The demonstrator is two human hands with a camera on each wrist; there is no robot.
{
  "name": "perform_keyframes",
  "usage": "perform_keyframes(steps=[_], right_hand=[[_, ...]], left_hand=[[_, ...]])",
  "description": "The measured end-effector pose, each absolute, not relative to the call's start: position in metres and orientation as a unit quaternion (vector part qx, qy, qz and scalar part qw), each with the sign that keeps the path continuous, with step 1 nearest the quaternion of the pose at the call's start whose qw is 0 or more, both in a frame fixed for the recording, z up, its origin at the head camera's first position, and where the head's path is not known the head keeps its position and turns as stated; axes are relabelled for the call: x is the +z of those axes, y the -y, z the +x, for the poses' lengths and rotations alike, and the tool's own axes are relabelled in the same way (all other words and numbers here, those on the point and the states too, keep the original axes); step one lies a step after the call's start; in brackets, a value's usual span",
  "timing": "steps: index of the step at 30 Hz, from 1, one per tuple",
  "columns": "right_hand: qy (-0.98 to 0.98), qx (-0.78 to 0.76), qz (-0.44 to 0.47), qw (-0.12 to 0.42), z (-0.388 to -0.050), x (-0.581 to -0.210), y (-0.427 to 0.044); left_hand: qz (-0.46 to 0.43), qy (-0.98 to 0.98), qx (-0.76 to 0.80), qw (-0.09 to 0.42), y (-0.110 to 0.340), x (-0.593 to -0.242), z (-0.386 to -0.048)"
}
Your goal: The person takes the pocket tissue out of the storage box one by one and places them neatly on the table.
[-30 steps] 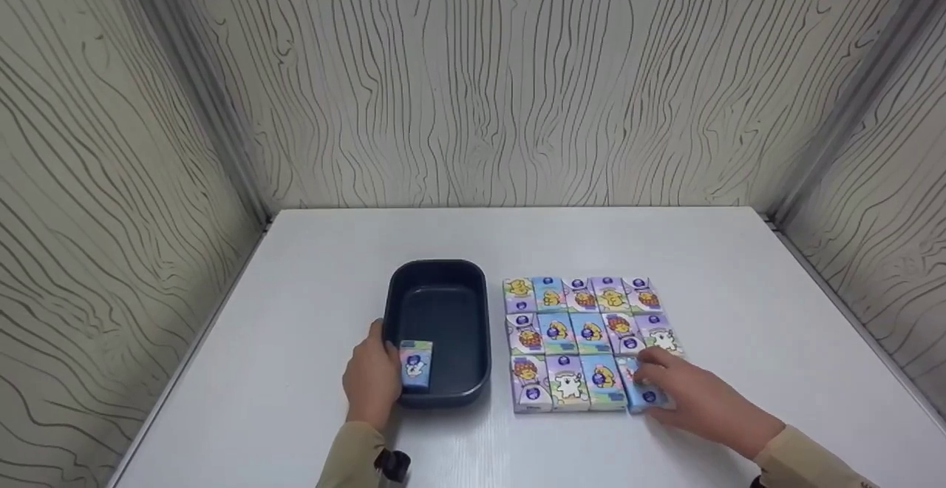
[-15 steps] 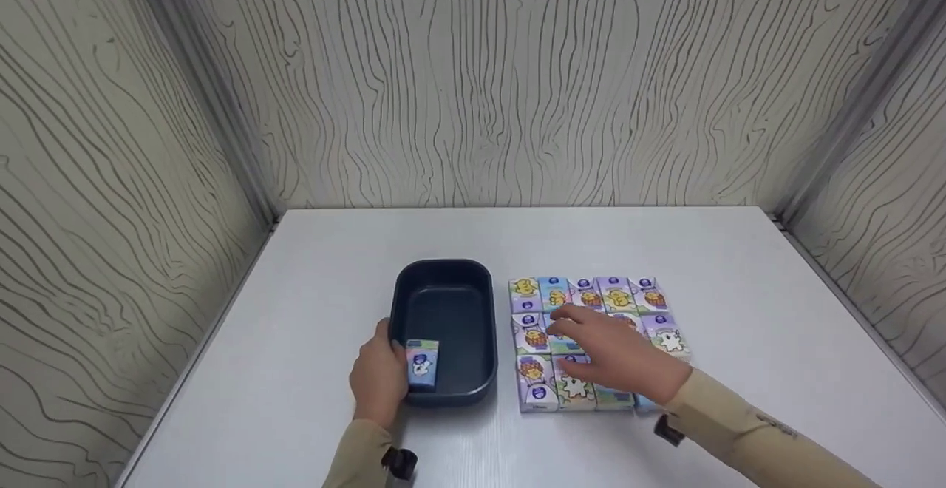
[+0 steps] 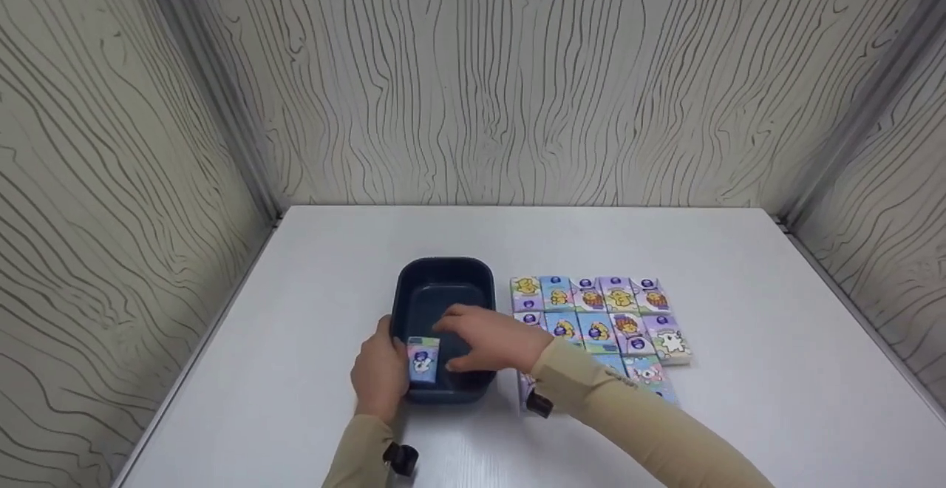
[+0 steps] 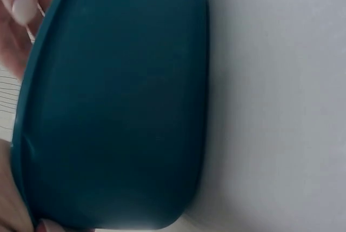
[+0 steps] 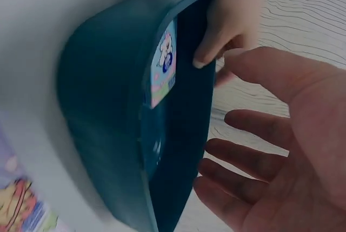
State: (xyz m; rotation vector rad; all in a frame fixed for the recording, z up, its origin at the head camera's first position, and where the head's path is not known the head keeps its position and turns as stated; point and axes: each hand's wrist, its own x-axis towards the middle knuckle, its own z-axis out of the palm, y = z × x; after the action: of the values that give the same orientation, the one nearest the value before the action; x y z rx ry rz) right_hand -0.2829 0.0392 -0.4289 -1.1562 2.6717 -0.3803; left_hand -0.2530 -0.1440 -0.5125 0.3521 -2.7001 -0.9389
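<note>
My left hand [image 3: 380,377] grips the left rim of a dark teal plastic bin [image 3: 403,303]; in the left wrist view the bin's outer wall [image 4: 119,97] fills most of the picture. Inside the bin, a blue tissue pack [image 3: 423,361] with a cartoon print leans in the near left corner. Over the bin my right hand [image 3: 499,340] has its fingers spread and holds nothing; the right wrist view shows the bare palm [image 5: 303,156] beside the rim. To the right of the bin lie rows of printed tissue packs [image 3: 597,331], partly covered by my right forearm.
The bin and packs stand on a white table [image 3: 355,244]. A wood-grain patterned wall [image 3: 473,89] rises behind, with side walls left and right. Small black devices [image 3: 403,460] sit on both wrists.
My right hand has left the pack at the near right corner of the rows and travelled left across them to above the bin. The left hand keeps its grip on the rim.
</note>
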Motion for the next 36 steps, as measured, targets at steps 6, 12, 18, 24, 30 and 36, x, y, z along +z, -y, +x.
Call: perform_keyframes(steps=[6, 12, 18, 24, 30, 36], right_hand=[[-0.907, -0.061, -0.406, 0.095, -0.285, -0.445, -0.009], [-0.914, 0.014, -0.401, 0.068, -0.279, -0.459, 0.006], [-0.914, 0.045, -0.402, 0.031, -0.276, -0.467, 0.014], [-0.909, 0.072, -0.411, 0.002, -0.276, -0.469, 0.018], [-0.908, 0.056, -0.414, 0.009, -0.276, -0.473, 0.018], [-0.910, 0.030, -0.413, 0.020, -0.280, -0.477, 0.017]], left_hand=[[0.109, 0.929, -0.322, 0.145, 0.142, -0.514, -0.254], [0.112, 0.927, -0.324, 0.150, 0.142, -0.517, -0.252], [0.112, 0.925, -0.327, 0.157, 0.143, -0.516, -0.253], [0.116, 0.927, -0.324, 0.152, 0.145, -0.515, -0.254], [0.117, 0.927, -0.325, 0.146, 0.144, -0.514, -0.253], [0.114, 0.930, -0.319, 0.145, 0.145, -0.513, -0.253]])
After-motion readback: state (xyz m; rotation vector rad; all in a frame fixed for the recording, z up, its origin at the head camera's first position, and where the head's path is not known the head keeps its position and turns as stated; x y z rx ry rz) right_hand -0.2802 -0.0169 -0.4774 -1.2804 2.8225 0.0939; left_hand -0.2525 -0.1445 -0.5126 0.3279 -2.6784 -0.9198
